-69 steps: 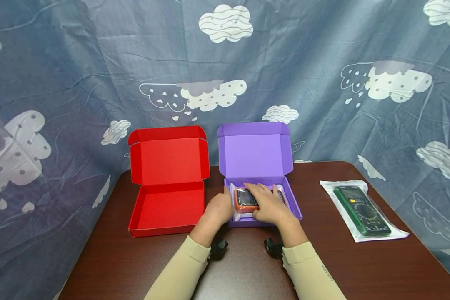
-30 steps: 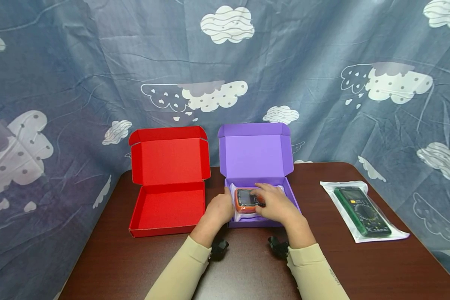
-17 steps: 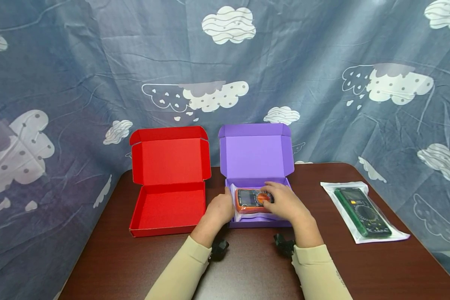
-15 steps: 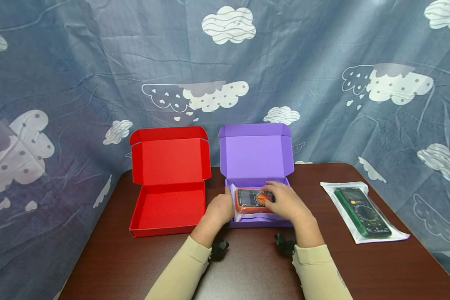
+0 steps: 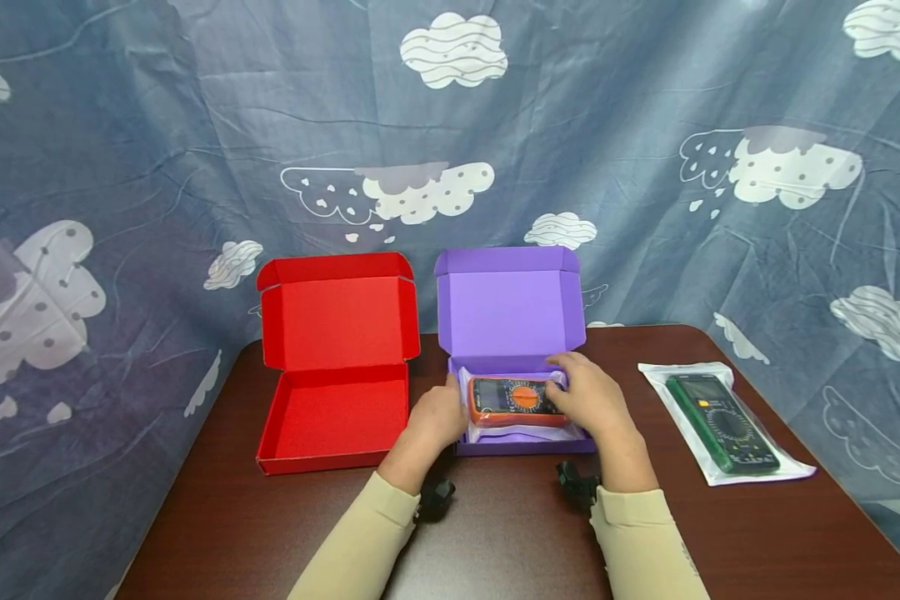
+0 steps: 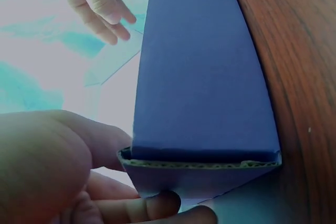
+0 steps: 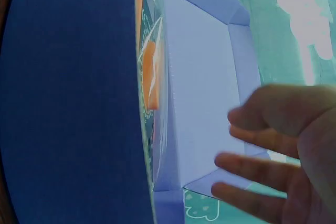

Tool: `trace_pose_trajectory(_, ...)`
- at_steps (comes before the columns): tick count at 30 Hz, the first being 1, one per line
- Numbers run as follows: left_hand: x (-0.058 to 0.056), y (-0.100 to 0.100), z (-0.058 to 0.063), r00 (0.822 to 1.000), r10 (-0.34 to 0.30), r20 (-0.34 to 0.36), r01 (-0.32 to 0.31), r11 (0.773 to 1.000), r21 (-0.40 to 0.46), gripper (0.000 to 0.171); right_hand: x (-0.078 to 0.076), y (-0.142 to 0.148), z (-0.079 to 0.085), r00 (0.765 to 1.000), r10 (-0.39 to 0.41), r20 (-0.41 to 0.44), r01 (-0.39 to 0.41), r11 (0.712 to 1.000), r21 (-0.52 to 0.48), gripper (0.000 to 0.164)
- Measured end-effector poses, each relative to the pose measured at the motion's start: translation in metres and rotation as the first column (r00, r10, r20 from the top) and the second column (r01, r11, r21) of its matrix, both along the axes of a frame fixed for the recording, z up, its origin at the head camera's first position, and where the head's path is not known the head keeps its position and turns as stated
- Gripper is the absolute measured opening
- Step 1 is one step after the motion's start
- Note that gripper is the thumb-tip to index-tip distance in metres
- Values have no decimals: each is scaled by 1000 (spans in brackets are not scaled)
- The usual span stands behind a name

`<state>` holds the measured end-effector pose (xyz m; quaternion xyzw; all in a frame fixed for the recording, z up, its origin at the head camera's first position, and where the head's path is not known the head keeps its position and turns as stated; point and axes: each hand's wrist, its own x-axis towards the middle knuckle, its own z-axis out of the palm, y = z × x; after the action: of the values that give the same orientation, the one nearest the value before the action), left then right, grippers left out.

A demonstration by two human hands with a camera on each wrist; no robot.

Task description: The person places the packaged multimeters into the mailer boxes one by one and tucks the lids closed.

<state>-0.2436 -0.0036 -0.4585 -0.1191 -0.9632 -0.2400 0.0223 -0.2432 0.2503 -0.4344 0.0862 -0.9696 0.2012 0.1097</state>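
- The table (image 5: 495, 542) carries two boxes with their lids up: the red box (image 5: 333, 417) on the left and, near it, the purple box (image 5: 521, 448).
- The purple box is corrugated card, probably light, stiff at its folds and easily crushed by a hard squeeze.
- The person's left grip (image 5: 438, 412) pinches the purple box's left wall by the near corner.
- The right grip (image 5: 592, 400) is released, fingers loosely spread by the meter's right end; whether a fingertip brushes the bag, I can't tell from here.
- The bag (image 5: 495, 432) is clear film, likely slippery, so a pinch of loose plastic would make a poor hold.
- The meter (image 5: 504, 397) lies bagged inside the purple box, face up, its long axis running left to right along the front wall. It should feel firm and fairly weighty; I'd grasp it by both long orange edges, around the middle.
- The screen (image 5: 487, 394) end points left, towards the red box, and looks the most fragile part.
- The dial (image 5: 526, 397) sits right of the screen; best not pressed.
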Motion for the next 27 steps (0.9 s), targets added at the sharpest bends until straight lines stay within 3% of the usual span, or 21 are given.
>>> trace_pose_trajectory(4,-2,-3,-2,998,28,-61,-23,997,78,35,2,3,3,987,-156,43,158,986,-44,51)
trace_pose_trajectory(8,-7,-5,-2,991,58,-123,-35,982,186,46,3,7,4,957,-274,93,283,953,-108,57)
trace_pose_trajectory(11,-11,-7,-3,984,68,-162,-18,956,292,55,3,9,3,942,-317,111,332,931,-154,62)
trace_pose_trajectory(17,-16,-9,0,987,38,-154,45,862,506,67,-3,12,-2,941,-316,123,338,905,-259,74)
trace_pose_trajectory(23,-18,-7,-1,996,-25,-91,77,767,637,74,-9,10,-10,957,-212,196,266,910,-317,91)
trace_pose_trajectory(27,-20,-7,-3,997,-56,-56,79,679,730,75,-11,8,-14,969,-144,202,207,917,-340,97)
